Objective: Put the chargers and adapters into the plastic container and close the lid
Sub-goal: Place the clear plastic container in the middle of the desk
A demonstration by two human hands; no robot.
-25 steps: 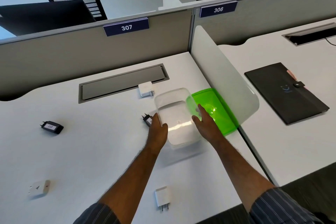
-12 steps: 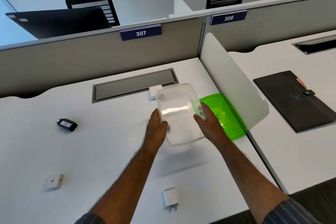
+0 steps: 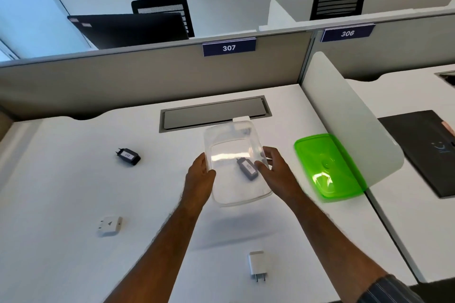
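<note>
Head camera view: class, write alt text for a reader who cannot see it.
Both hands, left hand and right hand, hold a clear plastic container above a white desk. Through it a black charger shows; the green lid lies right.

Seen from above, two bare hands hold a clear plastic container (image 3: 236,162) over a white table (image 3: 61,192). The left hand (image 3: 199,177) grips its left wall and the right hand (image 3: 275,172) its right wall, the open top facing the camera. A black charger (image 3: 247,169) shows through the clear plastic; whether it lies inside or beneath cannot be told. A green lid (image 3: 325,167) lies on the table to the right, beside a white divider (image 3: 349,118). Another black charger (image 3: 128,156) sits well to the left. A white adapter (image 3: 109,225) lies near left, and a white plug (image 3: 257,264) sits between the forearms.
</note>
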